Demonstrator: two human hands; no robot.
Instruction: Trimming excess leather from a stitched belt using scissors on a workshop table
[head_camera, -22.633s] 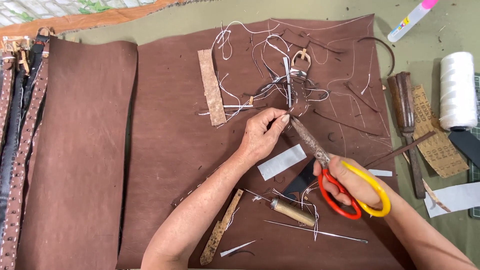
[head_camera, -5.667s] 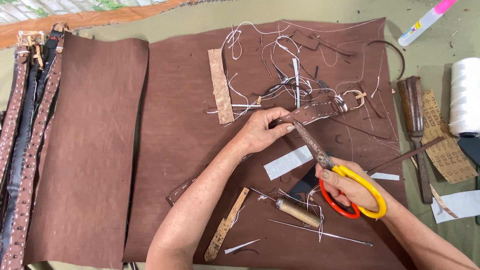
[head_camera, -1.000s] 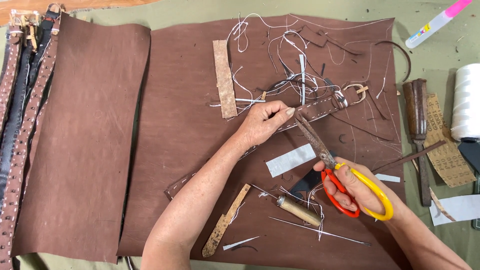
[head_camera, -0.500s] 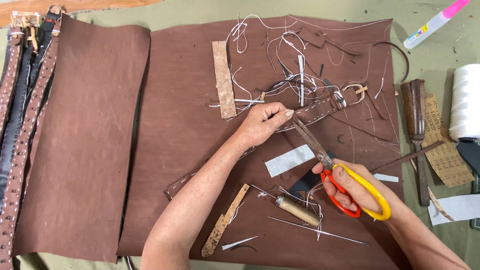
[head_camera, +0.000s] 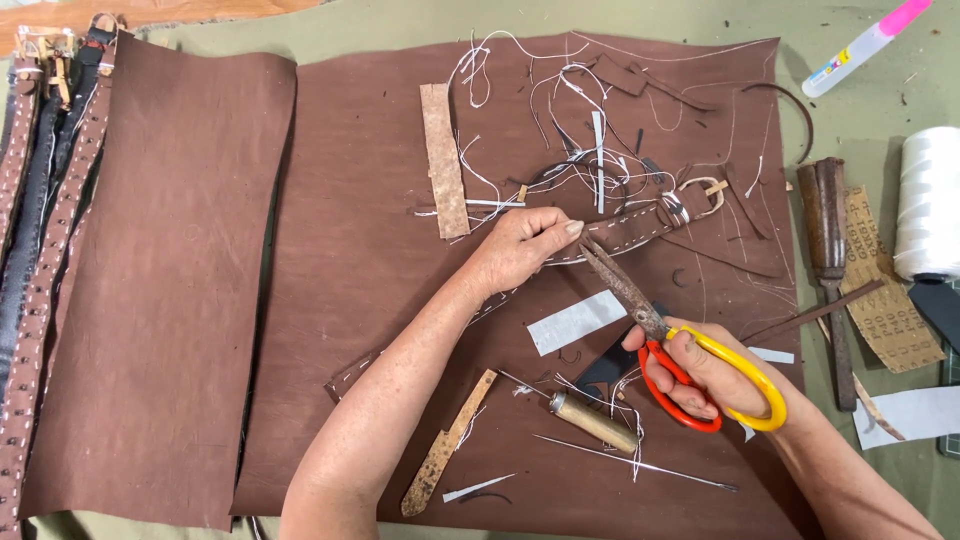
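Observation:
My left hand (head_camera: 522, 245) presses down on a brown stitched leather strap (head_camera: 625, 230) that ends in a metal buckle (head_camera: 697, 197). My right hand (head_camera: 700, 372) grips scissors (head_camera: 640, 310) with one red and one yellow handle loop. Their rusty blades are closed and point up-left, with the tips touching the strap just beside my left fingertips. Loose white threads (head_camera: 590, 150) lie tangled above the strap. Everything rests on a large brown leather sheet (head_camera: 370, 250).
A wooden-handled awl (head_camera: 595, 420), a long needle (head_camera: 640, 465) and a rusty knife (head_camera: 445, 450) lie near me. A wooden-handled tool (head_camera: 825, 230), sandpaper (head_camera: 885, 290) and a white thread spool (head_camera: 925, 200) sit right. Studded belts (head_camera: 45, 230) lie left beside a second leather sheet (head_camera: 170, 300).
The scissors' blades have shifted slightly along the strap toward my left fingers. My left hand stays pressed on the strap.

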